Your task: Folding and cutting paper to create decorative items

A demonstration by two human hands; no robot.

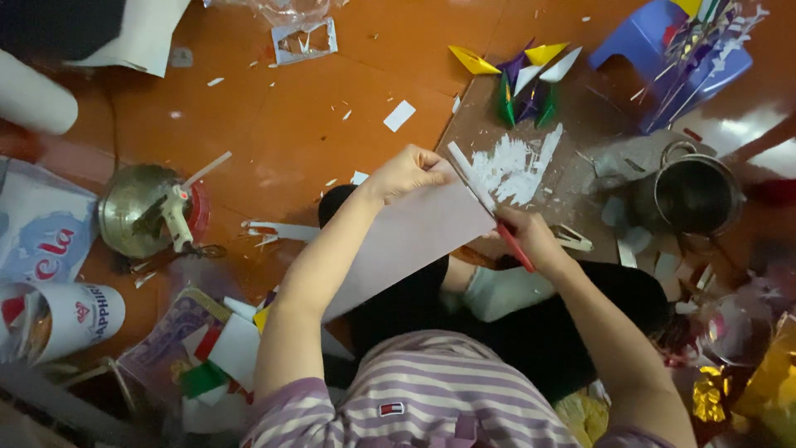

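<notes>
While the pale paper sheet (414,236) is hanging over the lap, the left hand (406,172) is pinching its top edge and the right hand (531,236) is gripping red-handled scissors (497,217), cutting near the upper corner (cut barely started, by my read). Folded paper stars (524,79) are already lying on the cardboard (580,141); white offcuts are littering the orange floor (290,124).

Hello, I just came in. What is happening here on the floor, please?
A person sits on the orange floor and cuts a pale sheet of paper. The left hand holds the sheet's top edge; the right hand works red-handled scissors at its upper right corner. Folded coloured paper shapes lie ahead on a board, a glue gun rests on a metal bowl to the left, and paper scraps lie all around.
</notes>
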